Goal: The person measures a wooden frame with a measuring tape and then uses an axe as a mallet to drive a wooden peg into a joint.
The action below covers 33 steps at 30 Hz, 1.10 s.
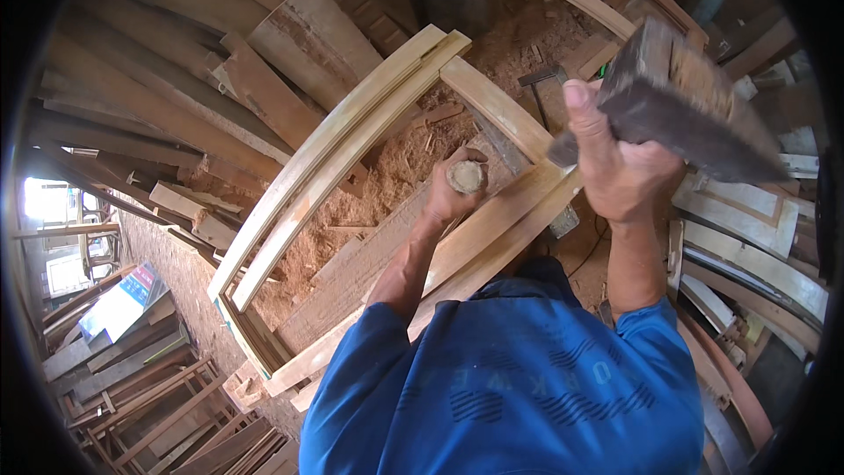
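My right hand [615, 158] is raised over the right end of a pale wooden frame [501, 220], closed on a dark, blocky wooden mallet [703, 114]. The mallet's heavy head tilts down to the right and is slightly blurred. Inside the frame, near its close rail, my left hand [447, 198] wraps around a tool with a round, worn wooden end [466, 177] facing up. It looks like a chisel handle; the lower part of that tool is hidden below my fist. The frame has curved double rails on its far side and straighter ones toward my body.
A rough plank [369, 251] lies beneath the frame among wood shavings [338, 211]. Long boards [167, 105] are stacked at the far left. Curved frame parts [756, 255] pile up on the right, and a small wooden frame [615, 0] stands at the far right.
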Each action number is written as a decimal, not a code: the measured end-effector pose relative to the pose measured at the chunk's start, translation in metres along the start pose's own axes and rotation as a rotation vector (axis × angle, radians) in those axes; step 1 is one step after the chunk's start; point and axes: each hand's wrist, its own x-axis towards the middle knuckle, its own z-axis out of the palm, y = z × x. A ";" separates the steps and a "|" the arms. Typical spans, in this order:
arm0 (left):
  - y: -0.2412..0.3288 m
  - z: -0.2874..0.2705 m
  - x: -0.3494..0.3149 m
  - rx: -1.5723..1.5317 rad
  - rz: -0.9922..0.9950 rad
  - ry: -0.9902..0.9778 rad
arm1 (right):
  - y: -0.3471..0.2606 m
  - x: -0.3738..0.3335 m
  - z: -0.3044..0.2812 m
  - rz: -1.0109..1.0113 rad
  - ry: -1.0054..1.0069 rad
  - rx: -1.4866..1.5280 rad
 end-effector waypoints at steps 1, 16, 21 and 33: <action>0.000 -0.001 -0.005 0.037 -0.038 -0.014 | 0.016 -0.015 0.007 -0.001 -0.080 -0.063; -0.006 0.007 -0.009 0.090 -0.145 0.403 | 0.037 -0.048 0.027 0.277 -0.339 0.178; -0.017 -0.011 -0.006 0.049 -0.068 0.220 | 0.039 -0.052 0.022 0.245 -0.328 0.250; -0.025 -0.018 0.008 0.077 0.046 0.163 | 0.031 -0.048 0.017 0.308 -0.227 0.251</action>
